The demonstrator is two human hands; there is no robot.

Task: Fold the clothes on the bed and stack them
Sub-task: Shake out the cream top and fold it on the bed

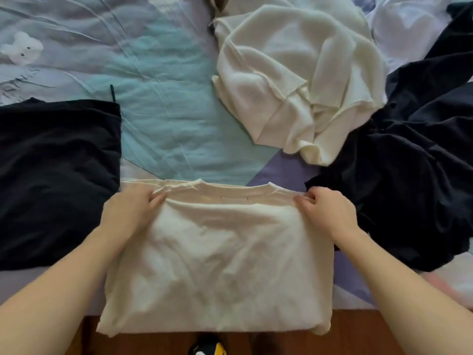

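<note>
At the near edge of the bed (163, 116), a cream T-shirt (217, 265) lay folded into a rough square, its lower edge hanging slightly over the bedside. The left hand (130, 208) pinched the fabric at the far left corner by the collar; the right hand (325, 208) pinched the far right corner. A folded dark garment (56, 175) lay to the left. Farther off, a crumpled cream garment (294, 80) sat beside a loose dark heap (409, 175), possibly several pieces.
</note>
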